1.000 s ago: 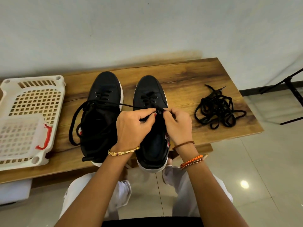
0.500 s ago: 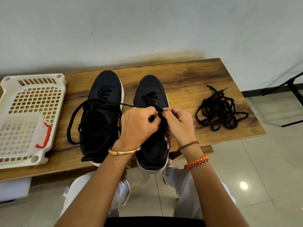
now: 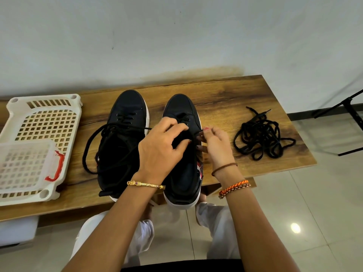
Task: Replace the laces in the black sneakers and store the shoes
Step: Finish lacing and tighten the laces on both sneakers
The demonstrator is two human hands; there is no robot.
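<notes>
Right black sneaker point(image 3: 181, 173) on wooden bench point(image 3: 225, 91), beside left black sneaker point(image 3: 121, 146). Right hand point(image 3: 215, 146) pinching black lace end point(image 3: 198, 132); left hand point(image 3: 161, 150) fingers spread, resting over tongue. Spare lace pile point(image 3: 261, 136) at right, white basket point(image 3: 39, 134) at left.

Bare table point(image 3: 220, 99) between sneaker point(image 3: 182, 108) and laces point(image 3: 263, 134).
</notes>
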